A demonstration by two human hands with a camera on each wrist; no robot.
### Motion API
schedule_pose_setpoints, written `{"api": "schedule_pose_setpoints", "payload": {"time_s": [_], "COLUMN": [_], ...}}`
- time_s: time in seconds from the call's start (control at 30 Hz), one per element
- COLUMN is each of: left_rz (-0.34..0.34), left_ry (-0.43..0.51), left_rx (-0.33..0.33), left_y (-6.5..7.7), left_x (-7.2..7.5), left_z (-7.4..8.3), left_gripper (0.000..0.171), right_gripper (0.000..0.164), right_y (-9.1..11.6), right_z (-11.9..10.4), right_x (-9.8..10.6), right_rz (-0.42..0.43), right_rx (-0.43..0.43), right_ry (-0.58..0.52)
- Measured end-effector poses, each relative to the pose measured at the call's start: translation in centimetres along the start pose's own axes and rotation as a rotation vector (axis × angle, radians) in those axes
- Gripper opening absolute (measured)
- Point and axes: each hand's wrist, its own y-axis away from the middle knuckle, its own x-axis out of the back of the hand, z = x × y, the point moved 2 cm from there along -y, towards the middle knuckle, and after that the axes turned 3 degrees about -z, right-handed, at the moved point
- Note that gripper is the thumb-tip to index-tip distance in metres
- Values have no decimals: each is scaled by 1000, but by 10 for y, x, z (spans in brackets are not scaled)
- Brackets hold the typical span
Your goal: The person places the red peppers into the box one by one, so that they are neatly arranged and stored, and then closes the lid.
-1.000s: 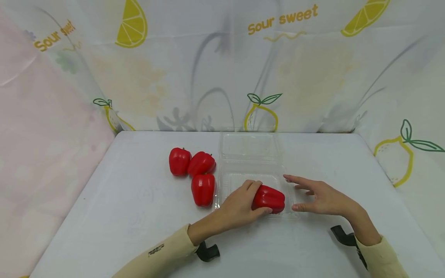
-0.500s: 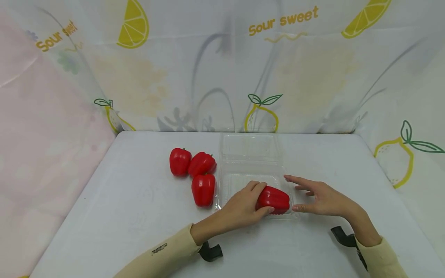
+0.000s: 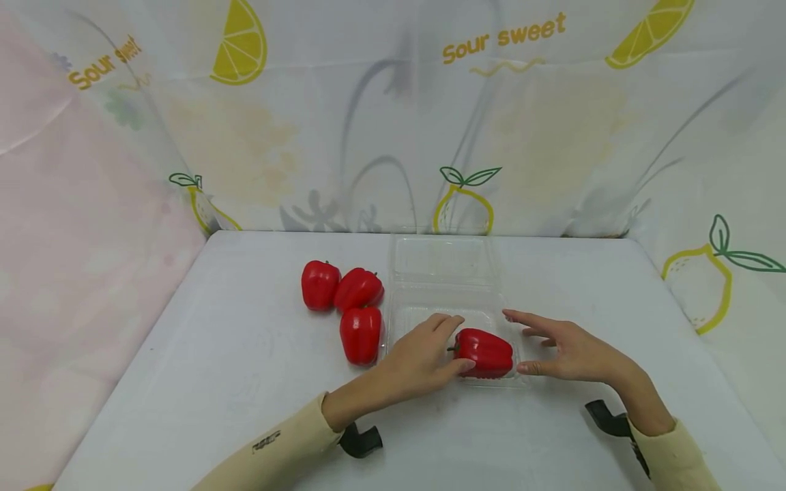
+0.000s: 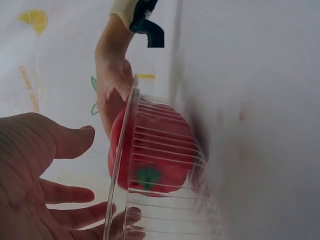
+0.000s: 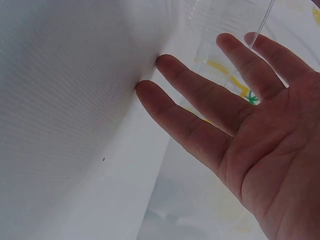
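In the head view a red bell pepper [image 3: 488,353] lies on its side in the front right of a clear plastic clamshell box [image 3: 402,320], stem towards the left. My left hand [image 3: 414,358] is beside its stem end, fingers spread and thumb overlapping the pepper in this view. The left wrist view shows a gap between that hand [image 4: 45,175] and the pepper [image 4: 150,135], whose green stem shows through the ribbed box wall [image 4: 170,200]. My right hand [image 3: 568,351] is by the box's right side with fingers apart, holding nothing; its fingertips touch the white table in the right wrist view.
Several more items border the work: three red bell peppers [image 3: 359,290] sit in a cluster just left of the box. The box's lid [image 3: 442,258] lies folded back towards the rear. A printed cloth [image 3: 368,123] rises behind the white table [image 3: 245,382].
My left hand has shifted the bell pepper slightly right in the box, then let go and drawn back left, uncovering its stem. The right hand has stayed in place.
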Motion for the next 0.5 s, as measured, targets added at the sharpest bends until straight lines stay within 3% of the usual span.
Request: {"api": "schedule_pose_setpoints", "payload": {"time_s": [0.27, 0.5], "left_rz": [17, 56], "left_ry": [11, 49], "left_rx": [36, 28], "left_y": [9, 20], "left_x": [18, 34], "left_z": [-6, -15], "left_gripper": [66, 63], "right_gripper": [86, 84], "right_y": [0, 0], "right_z": [0, -2], "right_x": [1, 1], "right_rz": [-2, -16], "right_rx": [-10, -3], "right_ry": [4, -10]}}
